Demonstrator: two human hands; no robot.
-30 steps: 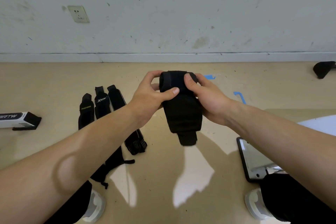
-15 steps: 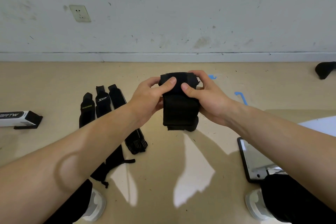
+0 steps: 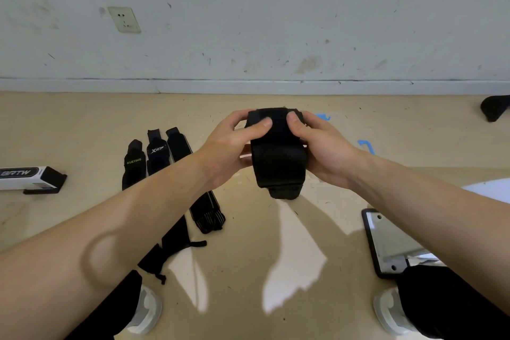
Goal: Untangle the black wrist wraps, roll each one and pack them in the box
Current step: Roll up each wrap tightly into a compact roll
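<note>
Hidden: the back of the wrap [image 3: 278, 157] sat behind the fingers; the left arm covered part of the spare wraps [image 3: 157, 154]; the box [image 3: 27, 178] was cut off at the edge.
Left hand [image 3: 229, 146]: gripped the wrap's left side.
Right hand [image 3: 323, 149]: gripped its right side.
Wrap: up above the floor [image 3: 276, 229], between both hands.
Change: a second before, its tail hung lower.

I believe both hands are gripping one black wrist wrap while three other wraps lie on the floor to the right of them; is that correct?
Not quite. In the head view the left hand and right hand do both grip one black wrist wrap, but the three other wraps lie on the floor to their left, not their right.
</note>
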